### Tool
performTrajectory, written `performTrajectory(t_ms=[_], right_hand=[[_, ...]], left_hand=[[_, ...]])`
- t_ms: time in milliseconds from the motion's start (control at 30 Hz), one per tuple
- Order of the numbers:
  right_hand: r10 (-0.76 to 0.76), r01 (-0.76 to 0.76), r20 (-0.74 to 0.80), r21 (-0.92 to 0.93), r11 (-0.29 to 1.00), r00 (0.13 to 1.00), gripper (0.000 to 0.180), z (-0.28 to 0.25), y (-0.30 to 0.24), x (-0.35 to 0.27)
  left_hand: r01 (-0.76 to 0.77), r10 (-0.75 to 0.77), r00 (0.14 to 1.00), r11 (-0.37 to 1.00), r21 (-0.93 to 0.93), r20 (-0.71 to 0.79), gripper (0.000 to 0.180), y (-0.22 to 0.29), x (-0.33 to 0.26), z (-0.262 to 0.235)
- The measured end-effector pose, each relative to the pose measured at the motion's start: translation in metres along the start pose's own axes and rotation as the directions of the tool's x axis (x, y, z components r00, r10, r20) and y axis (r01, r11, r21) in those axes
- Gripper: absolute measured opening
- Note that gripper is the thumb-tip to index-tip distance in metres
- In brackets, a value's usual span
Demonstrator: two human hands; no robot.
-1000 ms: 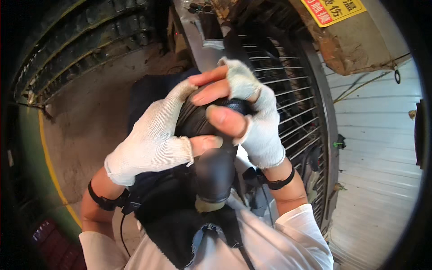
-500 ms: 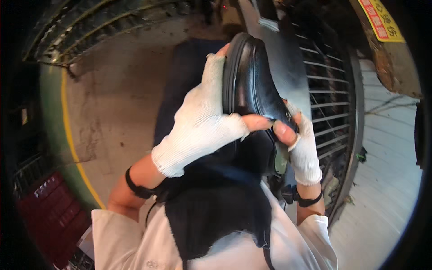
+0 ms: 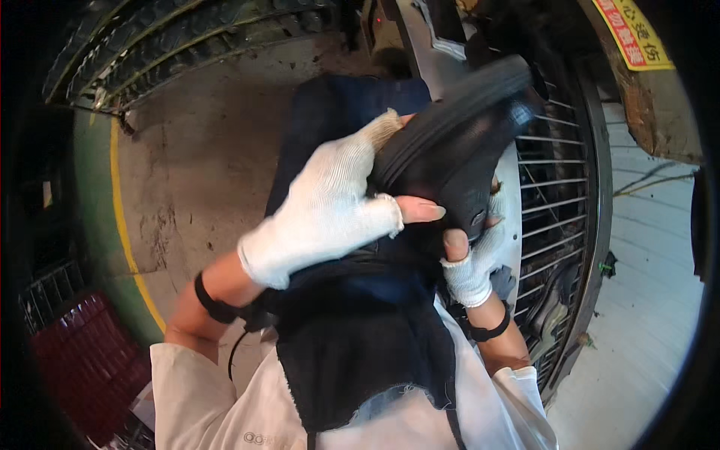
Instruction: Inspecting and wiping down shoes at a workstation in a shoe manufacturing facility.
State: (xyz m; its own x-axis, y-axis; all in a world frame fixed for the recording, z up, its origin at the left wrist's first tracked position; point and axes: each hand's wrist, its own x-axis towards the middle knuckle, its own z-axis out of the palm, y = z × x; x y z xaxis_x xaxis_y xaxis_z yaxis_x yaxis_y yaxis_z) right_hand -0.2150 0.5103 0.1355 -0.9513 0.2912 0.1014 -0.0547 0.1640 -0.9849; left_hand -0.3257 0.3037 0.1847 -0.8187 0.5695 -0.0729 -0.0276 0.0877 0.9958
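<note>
A black leather shoe [image 3: 457, 154] with a thick ridged sole is held tilted in front of my chest, its toe pointing up and to the right. My left hand [image 3: 322, 199], in a white knit glove with bare fingertips, grips the sole side near the heel end, the thumb lying across the upper. On the lower right, my right hand [image 3: 472, 262], gloved the same way, pinches the shoe's upper near its opening. Most of the right fingers are hidden behind the shoe. The shoe's far end is slightly blurred.
Beyond the shoe stands a grey metal surface [image 3: 510, 217] beside a rack of metal bars [image 3: 555, 199]. A brown beam with a yellow and red label [image 3: 634, 37] hangs at upper right. Another rack [image 3: 187, 45] stands at upper left, and a dark red crate [image 3: 86, 360] at lower left.
The shoe has turned clockwise, its toe swinging from upright over to the right. My right hand has moved down and a little left; my left hand has shifted slightly left.
</note>
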Motion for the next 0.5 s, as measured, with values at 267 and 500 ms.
performTrajectory(t_ms=[267, 500], right_hand=[[0.083, -0.133, 0.193, 0.267, 0.955, 0.978, 0.055, 0.039, 0.04, 0.09], [0.253, -0.262, 0.213, 0.011, 0.965, 0.944, 0.052, 0.045, 0.034, 0.135]], left_hand=[[-0.602, 0.358, 0.797, 0.407, 0.687, 0.487, 0.04, -0.045, -0.009, -0.051], [-0.103, 0.148, 0.967, 0.971, 0.215, -0.206, 0.063, -0.081, 0.02, -0.063]])
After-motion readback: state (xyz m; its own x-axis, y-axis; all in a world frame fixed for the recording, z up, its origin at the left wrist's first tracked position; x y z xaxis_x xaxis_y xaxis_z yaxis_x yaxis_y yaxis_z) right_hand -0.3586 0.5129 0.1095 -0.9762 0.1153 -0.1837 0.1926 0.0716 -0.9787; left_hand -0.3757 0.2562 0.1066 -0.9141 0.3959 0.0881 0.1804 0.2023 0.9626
